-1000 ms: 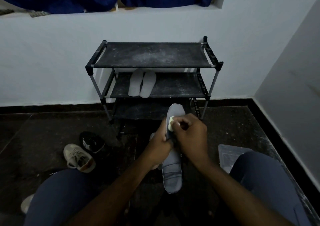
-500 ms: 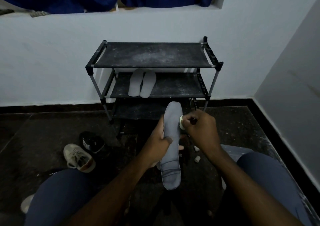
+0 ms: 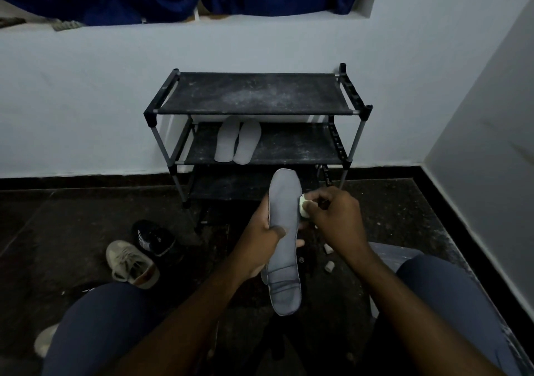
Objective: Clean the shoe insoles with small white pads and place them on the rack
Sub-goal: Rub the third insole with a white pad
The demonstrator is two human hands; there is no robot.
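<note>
insole (image 3: 284, 240): where was it against the hands? (a)
it stood lengthwise between them, toe end away toward the rack (image 3: 254, 111), heel end toward the person, raised above the floor between the two knees. (b)
which hand carried it? (a)
the left hand (image 3: 260, 240). it came in from the left edge at about the insole's middle, forearm reaching up from the lower left. (b)
and how was that hand set? (a)
curled round the insole: the thumb (image 3: 278, 230) lay across the grey upper face and a fingertip showed past the right edge. (b)
the right hand (image 3: 335, 219)? (a)
it sat just beside the right edge, toward the toe half, knuckles up, wrist bent inward. its thumb and fingers were pressed together on a small white pad (image 3: 303, 204), pinching it, and the pad touched the insole's edge. (b)
anything on the rack? (a)
two pale insoles (image 3: 237, 141) lay side by side on the middle shelf, toward its left. the top shelf was dusty. (b)
and on the floor? (a)
two loose pads (image 3: 329, 266) lay right of the insole; a beige sneaker (image 3: 131, 264) and a black shoe (image 3: 154, 237) lay well to the left, touching each other. (b)
</note>
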